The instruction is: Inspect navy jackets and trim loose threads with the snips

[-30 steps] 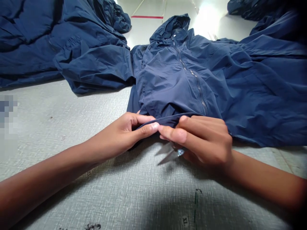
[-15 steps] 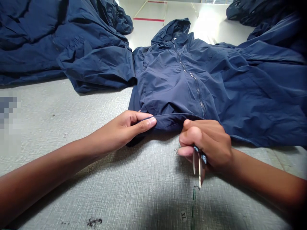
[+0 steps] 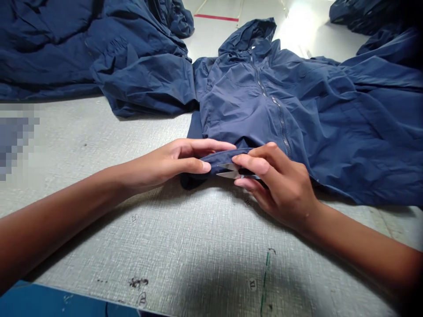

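A navy zip-up jacket with a hood lies on the table, its hem toward me. My left hand grips the hem, thumb on the near side and fingers behind the fabric. In my right hand is a pair of thread snips, held between thumb and fingers. Their two pointed blades are apart and point left, close against the hem beside my left thumb. The handle is mostly hidden by my right fingers. Whether a thread lies between the blades is too small to tell.
More navy garments are heaped at the left, and another dark bundle sits at the far right. The grey textured table carries ink marks. Its near edge shows at lower left above something blue.
My right hand has turned the snips from pointing down toward me to pointing left at the hem. My left forefinger has extended along the hem. The view has shifted slightly.
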The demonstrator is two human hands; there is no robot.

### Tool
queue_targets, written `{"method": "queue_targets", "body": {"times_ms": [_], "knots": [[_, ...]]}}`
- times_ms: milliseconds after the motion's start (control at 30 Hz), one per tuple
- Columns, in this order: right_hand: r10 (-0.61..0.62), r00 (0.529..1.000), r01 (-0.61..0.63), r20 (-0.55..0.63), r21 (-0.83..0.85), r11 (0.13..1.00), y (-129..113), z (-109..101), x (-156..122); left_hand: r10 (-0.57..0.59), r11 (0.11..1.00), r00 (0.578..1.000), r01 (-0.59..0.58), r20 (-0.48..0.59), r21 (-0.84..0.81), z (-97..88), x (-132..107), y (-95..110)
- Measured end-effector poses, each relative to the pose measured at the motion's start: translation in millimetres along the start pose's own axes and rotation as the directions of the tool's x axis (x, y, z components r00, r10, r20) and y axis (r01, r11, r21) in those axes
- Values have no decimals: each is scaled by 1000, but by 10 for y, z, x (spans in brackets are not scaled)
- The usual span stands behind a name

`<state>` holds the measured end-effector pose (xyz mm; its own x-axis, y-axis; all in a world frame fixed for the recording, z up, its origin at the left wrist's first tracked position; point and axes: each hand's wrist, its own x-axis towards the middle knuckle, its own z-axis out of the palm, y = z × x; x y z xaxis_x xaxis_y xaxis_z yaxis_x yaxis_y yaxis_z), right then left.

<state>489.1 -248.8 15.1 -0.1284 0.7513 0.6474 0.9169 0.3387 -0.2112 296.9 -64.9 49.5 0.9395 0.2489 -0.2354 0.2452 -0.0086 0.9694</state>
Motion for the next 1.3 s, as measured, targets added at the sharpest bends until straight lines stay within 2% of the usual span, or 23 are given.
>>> {"method": "queue_targets", "body": {"times_ms": [100,200,433,700,1300], "knots": [[-1,999,-1,-47,-35,999,-7,-7,-12,9,992,1000,-8,9,-124,-7,8,-36],[-19,997,15,-72,-57,998,-17,-23,-19,-18,986,999,14,-26,-168,9,7,-54],[-50,995,43,-84,-84,996,-25,-39,-19,-23,993,996,12,-91,-121,50,-12,-41],[-58,994,55,-98,-28,998,-6,-34,-17,-20,993,997,12,-68,-119,47,-19,-60],[-64,992,55,-106,-77,995,-6,-56,-27,11,984,1000,-12,-7,-180,17,-11,-79]]}}
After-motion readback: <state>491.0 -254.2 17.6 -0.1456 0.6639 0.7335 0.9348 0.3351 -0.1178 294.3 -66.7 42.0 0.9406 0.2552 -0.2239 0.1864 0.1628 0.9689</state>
